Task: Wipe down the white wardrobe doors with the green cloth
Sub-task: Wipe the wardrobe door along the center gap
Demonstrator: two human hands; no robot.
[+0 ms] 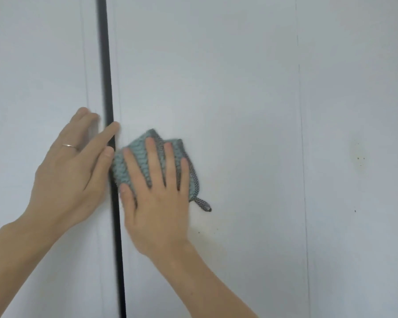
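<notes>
White laminate fills nearly the whole view: 2 wardrobe doors, the broad right door (239,88) and the narrower left door (37,65), parted by a dark vertical gap (106,76) that runs from top to bottom. Faint upright panel lines cross both faces, and the right door carries a yellowish smudge with small specks (360,158) well to the right of the cloth, plus a few fainter dots lower down, so part of the wiping looks not yet done. No floor, handle or other furniture shows; only flat door surface, evenly lit. Next in size, the right hand (156,193) lies flat with fingers spread and straight, pressing the green cloth (136,161) against the right door just beside the gap; the splayed fingers probably spread pressure over the whole folded pad so it slides without bunching. The left hand (71,166), a ring (68,146) on 1 finger, rests relaxed and unclenched on the left door's edge, its fingertips reaching across the gap, holding nothing; likely it steadies that door so it does not swing under the push. The cloth is knitted, edged in dark patterned trim, and a small hanging loop (203,204) dangles from its lower right corner, free of the hand.
</notes>
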